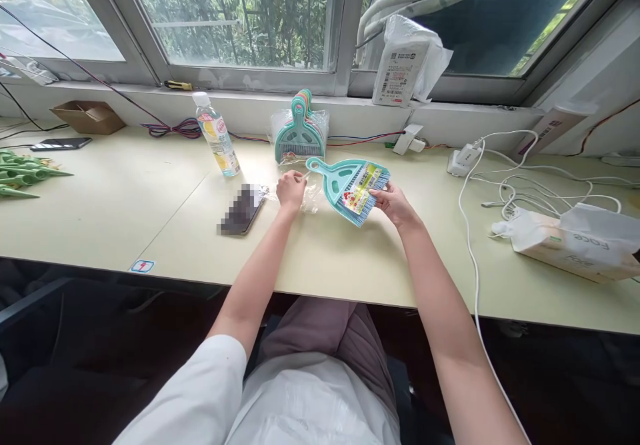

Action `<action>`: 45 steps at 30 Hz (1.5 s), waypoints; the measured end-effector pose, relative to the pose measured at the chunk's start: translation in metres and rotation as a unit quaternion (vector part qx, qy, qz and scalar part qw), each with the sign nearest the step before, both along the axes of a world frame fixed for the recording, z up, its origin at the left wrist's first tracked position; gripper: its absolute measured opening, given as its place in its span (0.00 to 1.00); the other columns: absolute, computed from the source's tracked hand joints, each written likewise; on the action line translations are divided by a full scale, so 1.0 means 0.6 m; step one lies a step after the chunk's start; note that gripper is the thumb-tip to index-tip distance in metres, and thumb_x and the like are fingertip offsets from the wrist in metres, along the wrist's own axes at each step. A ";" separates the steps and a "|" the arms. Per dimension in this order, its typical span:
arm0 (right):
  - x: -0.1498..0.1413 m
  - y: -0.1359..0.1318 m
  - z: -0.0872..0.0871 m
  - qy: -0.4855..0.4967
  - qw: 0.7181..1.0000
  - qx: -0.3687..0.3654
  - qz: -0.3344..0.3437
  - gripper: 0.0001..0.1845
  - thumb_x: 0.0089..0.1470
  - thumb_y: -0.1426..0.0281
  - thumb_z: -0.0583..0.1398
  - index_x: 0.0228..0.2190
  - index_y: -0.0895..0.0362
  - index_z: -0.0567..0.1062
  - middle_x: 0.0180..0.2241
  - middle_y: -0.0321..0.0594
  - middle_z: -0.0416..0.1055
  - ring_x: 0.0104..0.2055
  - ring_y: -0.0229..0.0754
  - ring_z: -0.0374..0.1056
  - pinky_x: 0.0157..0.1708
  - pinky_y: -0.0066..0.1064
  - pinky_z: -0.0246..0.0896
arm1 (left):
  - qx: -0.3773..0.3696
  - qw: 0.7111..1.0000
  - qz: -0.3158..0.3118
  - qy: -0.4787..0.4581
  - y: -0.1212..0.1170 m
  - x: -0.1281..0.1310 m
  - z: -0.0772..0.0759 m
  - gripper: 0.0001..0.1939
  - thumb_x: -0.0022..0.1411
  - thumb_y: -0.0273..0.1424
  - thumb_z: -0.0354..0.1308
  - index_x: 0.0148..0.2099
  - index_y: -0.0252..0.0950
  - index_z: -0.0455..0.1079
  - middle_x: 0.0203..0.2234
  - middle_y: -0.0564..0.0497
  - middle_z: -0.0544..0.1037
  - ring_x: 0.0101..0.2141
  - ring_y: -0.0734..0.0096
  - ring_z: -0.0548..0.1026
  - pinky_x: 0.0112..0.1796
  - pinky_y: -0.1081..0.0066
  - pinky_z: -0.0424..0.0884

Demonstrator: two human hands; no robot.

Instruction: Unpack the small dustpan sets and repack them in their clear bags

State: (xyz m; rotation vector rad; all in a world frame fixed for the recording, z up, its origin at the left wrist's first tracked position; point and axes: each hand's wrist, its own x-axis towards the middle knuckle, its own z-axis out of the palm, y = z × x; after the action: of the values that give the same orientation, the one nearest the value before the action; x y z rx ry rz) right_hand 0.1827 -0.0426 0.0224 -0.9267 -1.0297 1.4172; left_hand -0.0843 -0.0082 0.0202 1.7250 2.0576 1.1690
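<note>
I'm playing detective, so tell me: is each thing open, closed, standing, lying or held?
Turquoise dustpan and brush: together, held by the right hand
Left hand: fingers curled, grip unclear
Dustpan stack: standing, clear plastic around it
Bottle: standing, capped
Cardboard box: open
Phone near the left hand: lying flat, screen blurred
Red-and-blue cable: bundled

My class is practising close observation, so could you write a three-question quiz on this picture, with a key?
1. True or false: the right hand holds the turquoise dustpan-and-brush set by its looped handle.

2. Which lies on the desk, to the left of the left hand?
A) stapler
B) smartphone
C) mug

3. Fill in: the plastic bottle has a ____ cap.

Key: 1. False; it holds the bristle end. 2. B. 3. white.
</note>
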 end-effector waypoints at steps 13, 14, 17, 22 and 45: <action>0.016 0.006 -0.007 -0.042 0.998 -0.046 0.023 0.21 0.39 0.79 0.67 0.39 0.57 0.73 0.37 0.41 0.78 0.34 0.43 0.76 0.36 0.35 0.76 | 0.030 0.992 0.045 -0.118 -0.023 0.005 0.037 0.10 0.56 0.27 0.57 0.42 0.41 0.68 0.37 0.52 0.77 0.38 0.67 0.75 0.38 0.70 0.66; 0.016 0.009 -0.012 -0.043 0.998 -0.045 0.021 0.21 0.39 0.79 0.67 0.39 0.57 0.72 0.37 0.41 0.78 0.34 0.43 0.76 0.36 0.36 0.76 | 0.029 0.994 0.026 -0.103 -0.027 0.010 0.038 0.09 0.56 0.28 0.58 0.41 0.41 0.69 0.37 0.51 0.77 0.38 0.66 0.74 0.38 0.70 0.66; 0.009 0.011 -0.021 -0.040 0.998 -0.030 0.027 0.22 0.40 0.78 0.68 0.40 0.56 0.72 0.39 0.41 0.78 0.36 0.43 0.76 0.36 0.34 0.76 | 0.041 0.997 -0.031 -0.055 -0.038 0.031 0.037 0.07 0.58 0.28 0.58 0.40 0.41 0.70 0.37 0.50 0.76 0.38 0.65 0.74 0.39 0.69 0.65; -0.016 0.001 -0.017 -0.047 0.998 -0.021 0.040 0.22 0.39 0.76 0.68 0.39 0.56 0.72 0.39 0.42 0.78 0.37 0.44 0.76 0.36 0.36 0.75 | 0.069 0.992 -0.104 -0.010 -0.053 0.058 0.033 0.06 0.59 0.31 0.58 0.40 0.42 0.72 0.37 0.49 0.74 0.39 0.63 0.72 0.38 0.68 0.65; -0.056 0.001 -0.025 0.051 0.994 0.046 -0.083 0.17 0.41 0.70 0.67 0.36 0.54 0.71 0.38 0.38 0.76 0.40 0.41 0.75 0.44 0.36 0.74 | 0.022 0.747 -0.204 -0.632 -0.045 0.081 0.039 0.30 0.55 0.29 0.62 0.58 0.42 0.57 0.50 0.49 0.73 0.50 0.68 0.73 0.52 0.67 0.69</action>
State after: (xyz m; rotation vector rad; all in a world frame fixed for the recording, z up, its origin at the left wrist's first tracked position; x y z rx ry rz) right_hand 0.1490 -0.0418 0.0076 -0.8439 -0.9130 1.2549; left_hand -0.0358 -0.0350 0.0433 0.7732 0.7601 1.5384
